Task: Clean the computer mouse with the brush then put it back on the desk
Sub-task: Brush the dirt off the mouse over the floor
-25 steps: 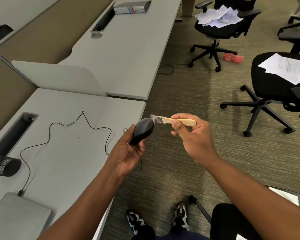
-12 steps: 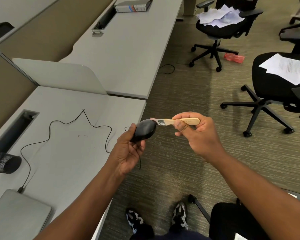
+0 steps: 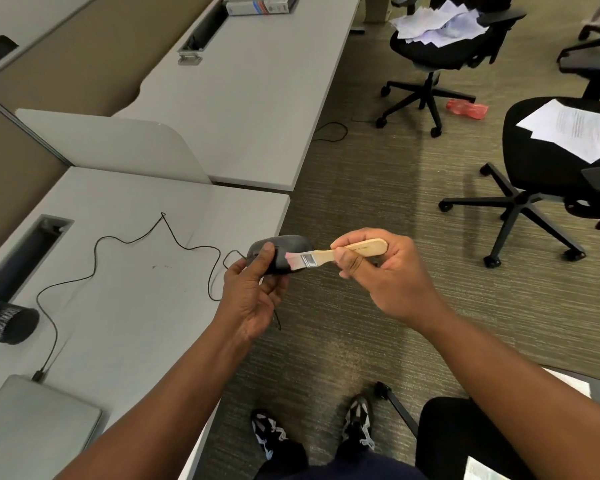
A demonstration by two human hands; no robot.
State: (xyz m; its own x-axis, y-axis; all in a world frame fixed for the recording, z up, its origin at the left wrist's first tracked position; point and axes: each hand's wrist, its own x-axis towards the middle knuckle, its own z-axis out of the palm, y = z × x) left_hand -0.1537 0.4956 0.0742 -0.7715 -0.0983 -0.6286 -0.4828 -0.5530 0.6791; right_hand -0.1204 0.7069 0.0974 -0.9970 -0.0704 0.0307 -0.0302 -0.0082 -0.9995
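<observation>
Fingers (image 3: 352,263) of the right hand (image 3: 388,275) pinch the wooden-handled flat brush (image 3: 340,253), bristles touching the black oval computer mouse (image 3: 284,249), gripped by the left hand (image 3: 253,292) just past the grey counter (image 3: 129,292) front edge.

Mouse (image 3: 284,249) underside hidden behind left hand (image 3: 253,292) fingers, brush (image 3: 340,253) handle print too small to read, laptop (image 3: 32,427) cut by lower-left edge, dark mesh cup (image 3: 6,322) — partly out of frame, seat papers (image 3: 579,128) illegible.
</observation>
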